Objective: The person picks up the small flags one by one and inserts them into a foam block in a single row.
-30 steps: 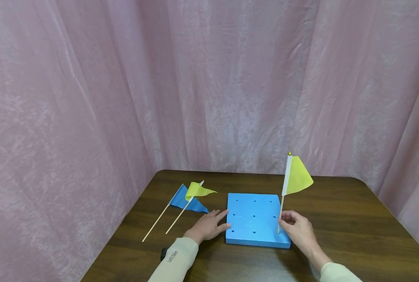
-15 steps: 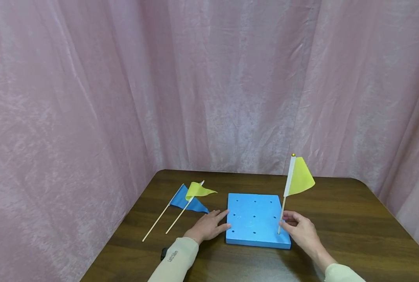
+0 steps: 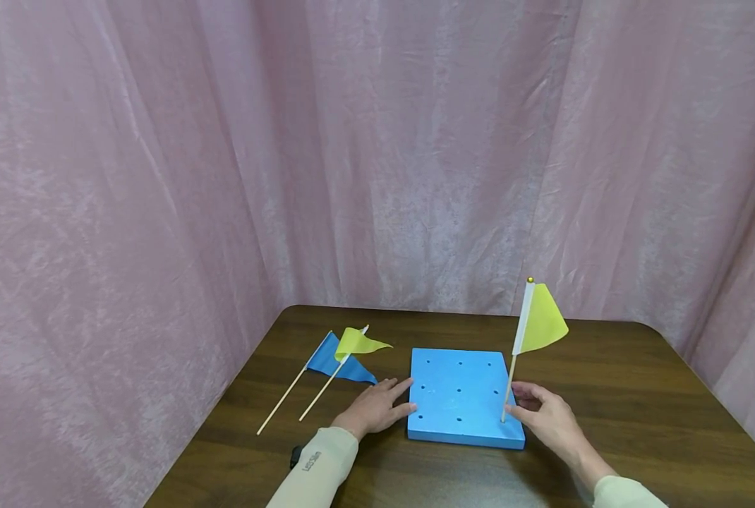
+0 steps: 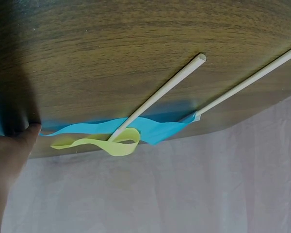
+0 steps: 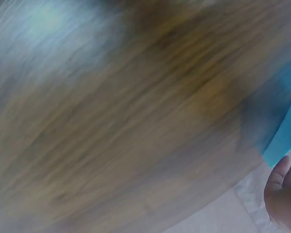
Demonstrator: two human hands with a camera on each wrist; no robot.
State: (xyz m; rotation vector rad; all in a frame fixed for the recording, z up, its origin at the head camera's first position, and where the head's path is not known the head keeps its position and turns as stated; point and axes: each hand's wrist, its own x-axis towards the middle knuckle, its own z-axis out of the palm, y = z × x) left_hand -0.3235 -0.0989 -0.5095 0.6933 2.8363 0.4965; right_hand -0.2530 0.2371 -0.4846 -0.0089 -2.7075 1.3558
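A yellow flag [image 3: 542, 319] on a wooden stick with a gold tip stands at the near right corner of a blue board [image 3: 439, 406], leaning slightly right. The stick's foot meets the board where a corner hole would be. Beside the stick is my right hand [image 3: 550, 422], fingers loosely bent and apart, thumb tip right at the stick. My left hand [image 3: 372, 408] lies spread at the board's left edge, fingertips touching it. Left of it lie a blue pennant [image 3: 328, 360] and a yellow pennant [image 3: 356, 343], the yellow one over the blue.
The board has several small holes in rows on its top. Everything rests on a dark wooden table [image 3: 638, 395] with rounded far corners. A pink curtain [image 3: 415, 176] hangs behind it.
My right hand has shifted a little to the right, its fingers loosening from the stick. The flag's top has tipped slightly right. The left hand keeps its place.
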